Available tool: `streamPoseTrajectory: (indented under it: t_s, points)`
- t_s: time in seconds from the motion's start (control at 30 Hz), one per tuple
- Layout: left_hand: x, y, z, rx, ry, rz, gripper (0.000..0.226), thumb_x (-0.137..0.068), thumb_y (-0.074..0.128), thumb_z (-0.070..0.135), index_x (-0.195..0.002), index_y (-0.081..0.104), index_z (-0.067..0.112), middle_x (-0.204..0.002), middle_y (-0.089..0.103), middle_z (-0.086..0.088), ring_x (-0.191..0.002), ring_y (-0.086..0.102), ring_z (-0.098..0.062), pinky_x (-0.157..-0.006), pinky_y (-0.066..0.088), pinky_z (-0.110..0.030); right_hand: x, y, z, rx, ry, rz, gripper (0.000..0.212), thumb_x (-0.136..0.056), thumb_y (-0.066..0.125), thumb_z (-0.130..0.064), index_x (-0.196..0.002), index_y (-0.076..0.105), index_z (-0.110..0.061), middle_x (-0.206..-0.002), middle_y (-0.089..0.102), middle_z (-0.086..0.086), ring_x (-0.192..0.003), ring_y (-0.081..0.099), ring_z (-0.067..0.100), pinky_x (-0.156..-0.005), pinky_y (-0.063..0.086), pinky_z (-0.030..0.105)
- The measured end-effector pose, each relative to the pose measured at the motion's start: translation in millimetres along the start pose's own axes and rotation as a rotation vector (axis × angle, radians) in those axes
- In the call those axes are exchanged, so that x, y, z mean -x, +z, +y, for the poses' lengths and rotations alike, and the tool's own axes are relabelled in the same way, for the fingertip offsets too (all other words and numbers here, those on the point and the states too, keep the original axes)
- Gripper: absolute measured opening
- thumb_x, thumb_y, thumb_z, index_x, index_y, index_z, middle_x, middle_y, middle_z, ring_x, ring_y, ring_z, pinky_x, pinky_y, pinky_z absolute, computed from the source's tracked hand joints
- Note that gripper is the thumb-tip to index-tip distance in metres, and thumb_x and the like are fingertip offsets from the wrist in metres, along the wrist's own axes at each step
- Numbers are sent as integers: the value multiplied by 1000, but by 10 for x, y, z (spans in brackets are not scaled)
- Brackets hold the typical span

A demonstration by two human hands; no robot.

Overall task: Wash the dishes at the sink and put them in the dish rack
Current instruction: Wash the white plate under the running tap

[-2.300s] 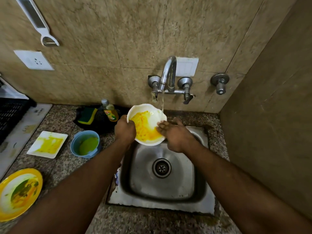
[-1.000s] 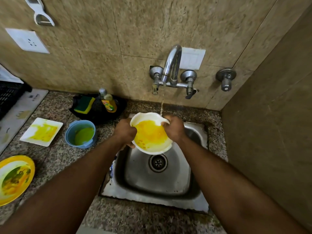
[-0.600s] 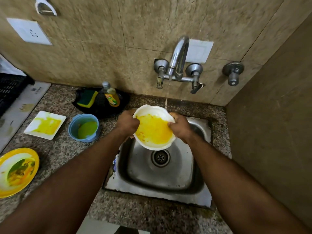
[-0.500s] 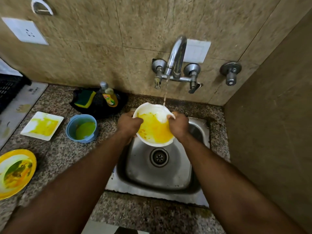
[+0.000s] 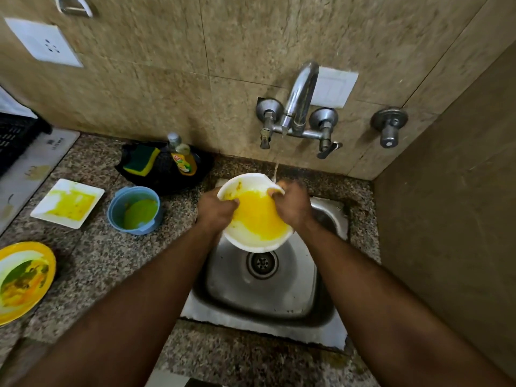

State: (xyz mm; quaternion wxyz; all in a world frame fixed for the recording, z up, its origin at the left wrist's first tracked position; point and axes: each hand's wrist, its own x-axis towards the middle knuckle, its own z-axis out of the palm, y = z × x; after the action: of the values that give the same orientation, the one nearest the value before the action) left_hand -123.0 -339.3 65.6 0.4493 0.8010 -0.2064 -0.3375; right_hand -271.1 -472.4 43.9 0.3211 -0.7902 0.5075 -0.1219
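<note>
I hold the bowl (image 5: 258, 216) over the sink (image 5: 268, 297), tipped toward me so the tap's (image 5: 300, 99) thin stream catches its far rim and loosens the yellow residue. My left hand (image 5: 216, 209) and right hand (image 5: 290, 203) grip opposite edges, fingers curled over the rim to steady it.

Both forearms bare to the frame edge, no sleeves in view; left hand (image 5: 216, 209) and right hand (image 5: 291, 208) bare too, no gloves, rings, watch or bands visible on wrists or fingers.
</note>
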Motion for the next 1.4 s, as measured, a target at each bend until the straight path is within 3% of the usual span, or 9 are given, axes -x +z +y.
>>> streamPoseTrajectory:
  t_s: [0.13,0.27,0.37,0.5,0.7,0.87,1.03,1.27,1.4]
  points:
    - [-42,61,-118,-30,25,11,26,-92,72,9,-115,72,-2,-92,68,-15,-87,68,-33,-72,49,-33,11,-36,80,-7,69,-46,49,-86,75,-53,-101,77,-6,-94,76,13,-86,71,27,-68,47,28]
    - [-89,41,-68,-40,68,-36,22,-94,73,23,-107,75,5,-84,68,-9,-78,66,-27,-69,52,-34,-40,-199,36,-11,-71,-265,40,-77,88,-35,-107,76,-13,-96,76,6,-85,72,22,-75,59,36]
    - [-95,63,-41,-6,61,-6,19,-94,72,35,-94,74,16,-84,72,-9,-78,69,-28,-73,58,-39,-53,-184,-54,20,-60,-136,35,-91,73,-40,-104,77,-7,-93,75,14,-84,70,29,-76,58,41]
    - [-120,74,-84,72,29,-43,38,-82,70,29,-112,75,7,-102,76,-19,-93,73,-38,-84,60,-56,7,-65,-22,83,110,19,58,-95,60,-59,-102,75,-3,-97,73,20,-88,69,35,-71,48,35]
    - [-115,55,-114,-74,99,-95,44,-79,70,40,-109,78,8,-96,77,-15,-88,73,-35,-82,61,-52,-52,-165,-81,208,-48,-93,47,-75,83,-52,-104,73,-15,-96,74,8,-88,70,25,-72,55,33]
    - [-169,45,-37,-131,127,21,63,-88,67,63,-66,68,4,-55,63,-4,-54,62,-22,-57,52,-33,-26,-171,-151,299,-126,-58,50,-95,58,-58,-120,64,-15,-111,70,16,-100,65,35,-85,56,42]
    - [-163,-14,-45,-220,136,-96,43,-72,76,47,-93,82,10,-84,79,-12,-78,75,-30,-76,63,-46,62,-172,-160,339,-63,-41,76,-93,41,-77,-99,71,-8,-94,70,19,-88,66,35,-72,50,38]
    - [-149,-55,-86,-248,154,-147,20,-87,78,19,-101,79,5,-90,78,-17,-82,74,-34,-80,61,-48,10,-430,-234,288,-216,-391,29,-100,63,-24,-122,66,-6,-120,68,14,-110,64,30,-89,51,36]
    - [-127,-65,-46,-211,137,-198,39,-74,75,38,-97,80,8,-88,78,-16,-81,75,-34,-78,62,-50,-2,-378,-271,160,-215,-221,65,-98,50,-62,-70,68,-6,-69,67,13,-63,65,26,-63,52,42]
